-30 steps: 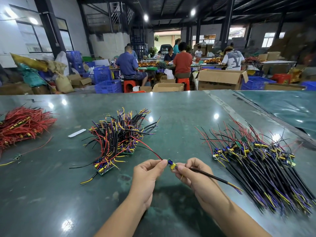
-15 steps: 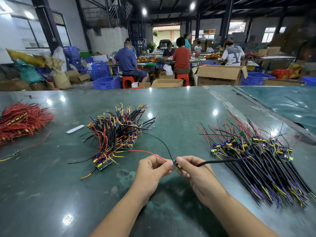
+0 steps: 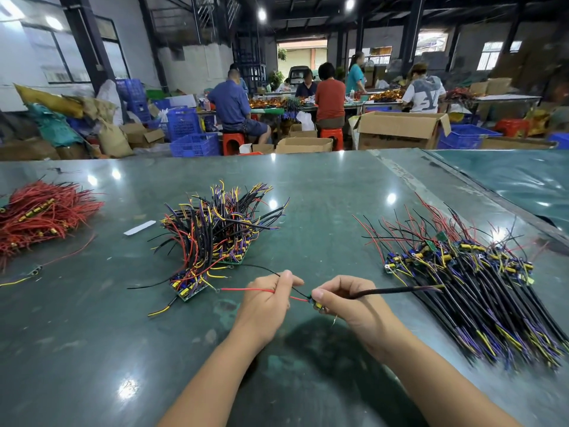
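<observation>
Low over the green table, my right hand [image 3: 351,303] pinches a tiny circuit board [image 3: 317,304]. A thick black sheathed cable [image 3: 397,290] runs from the board out to the right. My left hand [image 3: 268,298] grips the board's thin red wire [image 3: 246,290] and thin black wire [image 3: 264,268], which trail off to the left. The two hands are a few centimetres apart with the wires stretched between them.
A heap of wired boards [image 3: 215,232] lies ahead left. A larger pile of black-cabled boards [image 3: 480,288] lies at right. Red wires [image 3: 40,214] are bundled at far left beside a white strip [image 3: 140,227]. People work at tables [image 3: 326,103] beyond the green table's [image 3: 323,186] far edge.
The cable has swung from pointing down-right to pointing right towards the pile. My left hand has moved left along the red and black wires, pulling them out straight.
</observation>
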Motion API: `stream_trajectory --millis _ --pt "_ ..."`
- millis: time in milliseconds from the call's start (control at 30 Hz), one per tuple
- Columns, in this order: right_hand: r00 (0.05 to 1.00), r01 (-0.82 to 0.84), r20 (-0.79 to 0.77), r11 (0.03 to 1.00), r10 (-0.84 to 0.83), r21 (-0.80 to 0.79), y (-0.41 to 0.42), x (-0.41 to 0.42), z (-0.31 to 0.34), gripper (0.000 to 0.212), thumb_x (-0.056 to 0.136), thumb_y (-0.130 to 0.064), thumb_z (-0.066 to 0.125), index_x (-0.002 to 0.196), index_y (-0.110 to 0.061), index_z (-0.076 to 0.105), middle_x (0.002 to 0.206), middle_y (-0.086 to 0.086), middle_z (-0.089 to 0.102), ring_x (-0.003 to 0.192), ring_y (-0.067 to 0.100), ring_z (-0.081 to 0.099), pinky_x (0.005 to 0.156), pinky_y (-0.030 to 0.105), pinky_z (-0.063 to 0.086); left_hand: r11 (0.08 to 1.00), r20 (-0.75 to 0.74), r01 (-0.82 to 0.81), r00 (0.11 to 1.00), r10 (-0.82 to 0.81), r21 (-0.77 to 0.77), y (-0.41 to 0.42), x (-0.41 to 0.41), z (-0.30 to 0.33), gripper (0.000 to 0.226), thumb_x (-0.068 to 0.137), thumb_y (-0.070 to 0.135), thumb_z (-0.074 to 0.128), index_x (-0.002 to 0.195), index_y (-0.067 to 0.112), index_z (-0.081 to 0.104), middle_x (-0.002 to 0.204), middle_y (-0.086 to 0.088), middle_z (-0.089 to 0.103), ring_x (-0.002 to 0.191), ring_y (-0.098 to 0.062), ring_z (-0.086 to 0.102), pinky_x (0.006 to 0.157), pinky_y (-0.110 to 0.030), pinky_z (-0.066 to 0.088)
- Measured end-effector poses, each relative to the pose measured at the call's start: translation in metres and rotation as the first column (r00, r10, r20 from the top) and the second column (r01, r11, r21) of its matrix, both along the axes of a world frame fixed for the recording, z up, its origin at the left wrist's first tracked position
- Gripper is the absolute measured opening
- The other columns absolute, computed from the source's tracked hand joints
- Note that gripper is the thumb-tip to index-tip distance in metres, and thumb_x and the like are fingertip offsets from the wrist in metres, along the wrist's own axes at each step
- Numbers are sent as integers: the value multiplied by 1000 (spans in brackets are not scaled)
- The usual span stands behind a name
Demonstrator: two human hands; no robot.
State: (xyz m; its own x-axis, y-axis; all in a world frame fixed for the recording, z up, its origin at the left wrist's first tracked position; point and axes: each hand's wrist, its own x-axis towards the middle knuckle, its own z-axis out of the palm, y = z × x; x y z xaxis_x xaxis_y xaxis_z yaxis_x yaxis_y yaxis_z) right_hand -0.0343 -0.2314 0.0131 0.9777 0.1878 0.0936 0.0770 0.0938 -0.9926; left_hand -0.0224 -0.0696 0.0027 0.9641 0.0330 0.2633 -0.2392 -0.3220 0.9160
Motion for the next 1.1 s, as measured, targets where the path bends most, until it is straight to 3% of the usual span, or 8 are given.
stream_trajectory --millis 133,500,567,667,733,833,1000,1100 --pt "1000 5 5 996 -4 -94 -11 3 0 12 80 -6 71 69 -10 69 63 4 65 60 12 55 62 21 45 966 19 -135 990 143 -221 12 12 -2 42 101 22 39 74 14 69 36 10 29 35 -4 26 38 -15 22" --pt "996 -78 19 978 83 -193 -20 5 0 8 78 -10 74 72 -6 70 67 6 67 61 9 56 60 17 43 901 -58 -219 975 213 -375 22 19 -6 54 102 27 38 57 18 65 46 -2 36 36 -7 21 39 -18 20" --pt "998 -62 21 982 67 -178 -18 5 -2 9 78 -9 74 71 -8 70 64 3 66 60 9 55 59 16 42 848 -88 -175 985 151 -500 18 15 1 46 101 30 39 68 16 68 43 1 37 34 -6 22 39 -18 21" --pt "998 53 38 991 -48 -124 -15 8 -6 12 80 -9 72 68 -9 69 61 0 64 59 9 53 57 17 42 749 -141 6 981 -133 -663 15 5 7 42 88 50 55 99 11 65 51 1 47 40 -8 34 40 -18 29" --pt "995 93 34 993 -91 -75 -13 8 -9 13 79 -10 73 67 -11 69 61 0 63 58 9 52 58 18 41 800 -190 104 946 -262 -591 5 -2 4 38 82 46 65 106 16 63 68 2 58 51 -8 48 49 -19 43" --pt "995 95 47 993 -92 -69 -8 6 -12 13 79 -14 74 67 -12 69 62 1 62 59 11 51 57 21 40 890 -225 126 943 -244 -438 -7 -5 -2 17 85 15 67 103 16 67 73 4 64 60 -4 57 62 -16 49" --pt "990 97 115 982 -79 -160 -7 5 -11 13 81 -17 73 73 -10 67 64 0 64 62 10 52 58 22 39 888 -227 120 944 -240 -443 -5 -6 0 10 87 3 63 81 9 68 70 -4 69 63 -7 65 59 -17 51" --pt "983 119 160 978 -92 -173 -13 6 -7 3 85 -14 68 85 -11 67 69 0 67 64 8 58 60 19 46 875 -188 26 973 -132 -483 -7 -4 1 13 88 0 60 79 8 65 68 -3 69 61 -7 65 58 -17 53"
